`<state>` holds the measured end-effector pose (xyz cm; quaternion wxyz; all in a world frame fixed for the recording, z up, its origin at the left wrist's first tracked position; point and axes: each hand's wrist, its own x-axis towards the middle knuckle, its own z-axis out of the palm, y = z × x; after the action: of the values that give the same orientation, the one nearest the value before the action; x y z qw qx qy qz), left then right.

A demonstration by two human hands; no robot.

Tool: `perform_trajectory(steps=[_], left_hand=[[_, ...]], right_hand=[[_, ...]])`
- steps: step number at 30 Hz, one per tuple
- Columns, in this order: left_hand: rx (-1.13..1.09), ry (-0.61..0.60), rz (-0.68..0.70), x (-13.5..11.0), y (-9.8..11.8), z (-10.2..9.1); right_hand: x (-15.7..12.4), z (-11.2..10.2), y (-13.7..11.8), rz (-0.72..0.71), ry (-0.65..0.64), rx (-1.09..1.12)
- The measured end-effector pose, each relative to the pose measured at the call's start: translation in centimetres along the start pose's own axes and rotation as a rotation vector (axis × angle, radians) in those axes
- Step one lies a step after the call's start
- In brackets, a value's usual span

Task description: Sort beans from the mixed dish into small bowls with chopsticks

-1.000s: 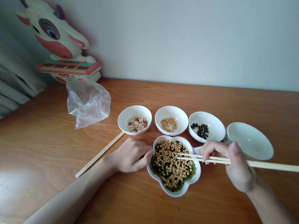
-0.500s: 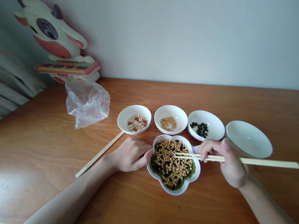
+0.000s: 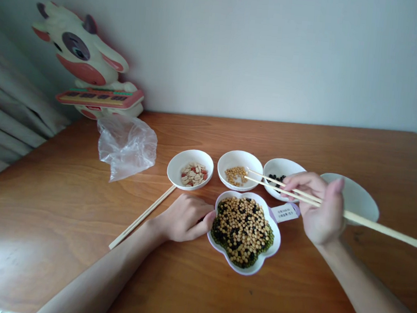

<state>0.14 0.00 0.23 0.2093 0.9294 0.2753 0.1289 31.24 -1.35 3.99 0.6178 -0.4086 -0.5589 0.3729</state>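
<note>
My right hand (image 3: 321, 208) is closed round a pair of chopsticks (image 3: 381, 227). Their tips are over the right side of a white bowl (image 3: 237, 186) of yellow soybeans (image 3: 234, 175); whether a bean sits between them, I cannot tell. My left hand (image 3: 188, 218) has its fingers curled, with thumb and forefinger at the left rim of a flower-shaped dish (image 3: 274, 250). Mixed soybeans (image 3: 241, 222), black beans and green beans fill this dish, and its labelled handle (image 3: 284, 212) points right. Black beans (image 3: 275, 178) lie in another white bowl (image 3: 295, 166), partly behind the chopsticks and my right hand.
A white bowl (image 3: 173, 170) of pale and reddish seeds or nuts stands at the left of the row. A further bowl (image 3: 363, 201) is partly behind my right hand. Spare chopsticks (image 3: 143, 216), a clear plastic bag (image 3: 127, 144) and a cow-shaped toy keyboard (image 3: 100, 99) are to the left.
My right hand has lifted the chopsticks from the flower-shaped dish, moving their tips up and away to the soybean bowl. The dish's handle label has come into view. My left hand stays at the rim.
</note>
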Motion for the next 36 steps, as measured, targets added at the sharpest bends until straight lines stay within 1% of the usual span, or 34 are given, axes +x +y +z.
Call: perform_trajectory(steps=[3, 5, 8, 9, 11, 17, 21, 24, 36], left_hand=[[0.003, 0.001, -0.001, 0.0, 0.1, 0.0], [0.006, 0.002, -0.001, 0.0, 0.1, 0.0], [0.008, 0.008, 0.0, 0.0, 0.2, 0.0], [0.009, 0.012, 0.002, 0.0, 0.2, 0.0], [0.008, 0.021, 0.002, 0.0, 0.2, 0.0], [0.006, 0.029, 0.009, -0.1, 0.0, 0.1], [0.001, 0.027, 0.01, -0.1, 0.0, 0.1], [-0.008, 0.02, 0.004, -0.1, 0.0, 0.0], [0.01, 0.029, 0.006, -0.1, 0.1, -0.1]], right_hand=[[1.2, 0.5, -0.3, -0.019, -0.103, -0.105], [1.4, 0.5, -0.7, -0.056, -0.114, -0.112], [0.6, 0.3, -1.0, -0.1, -0.091, -0.073], [0.1, 0.2, -0.9, -0.108, -0.108, -0.069], [-0.8, 0.0, -0.7, -0.107, -0.187, -0.073], [-2.2, -0.5, 0.3, 0.012, -0.407, -0.117], [-2.4, -0.9, 0.8, 0.041, -0.485, -0.163], [-2.4, -1.2, 1.0, 0.043, -0.516, -0.184], [-2.1, -1.5, 1.1, 0.068, -0.531, -0.269]])
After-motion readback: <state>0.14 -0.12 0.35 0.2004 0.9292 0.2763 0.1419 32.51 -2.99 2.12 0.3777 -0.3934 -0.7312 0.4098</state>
